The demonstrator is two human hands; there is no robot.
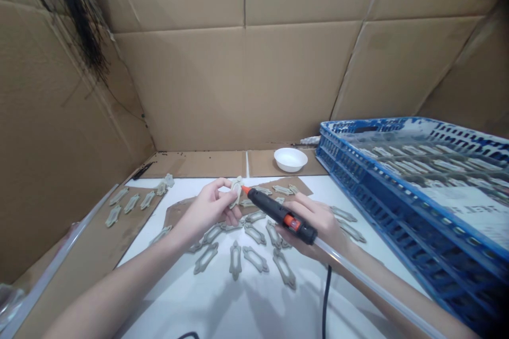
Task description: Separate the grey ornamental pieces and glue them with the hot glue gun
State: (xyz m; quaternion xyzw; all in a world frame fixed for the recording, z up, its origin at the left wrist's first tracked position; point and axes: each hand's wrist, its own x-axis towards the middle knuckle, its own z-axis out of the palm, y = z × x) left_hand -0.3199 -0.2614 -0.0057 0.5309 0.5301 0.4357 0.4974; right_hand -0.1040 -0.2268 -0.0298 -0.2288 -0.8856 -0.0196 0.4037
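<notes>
Pinched between the fingers of my left hand (219, 202) is a small pale frame-shaped piece (237, 190), raised above the table. My right hand (314, 222) is wrapped round a black glue gun (274, 208) with an orange nozzle and a clear glue stick out of its rear. The nozzle tip points left at the held piece, touching it or very close. Several similar grey-green frame pieces, such as one (235, 260), lie on the white table (191, 302) below my hands. More pieces rest on a brown cardboard sheet (304, 186) behind them.
A blue plastic crate (369, 190) with rows of pieces stands at the right. Behind my hands is a white bowl (290, 159). At the left, cardboard (119, 243) holds several pieces. Cardboard walls (191, 85) enclose the back and left. A black cable (326, 302) lies near my right forearm.
</notes>
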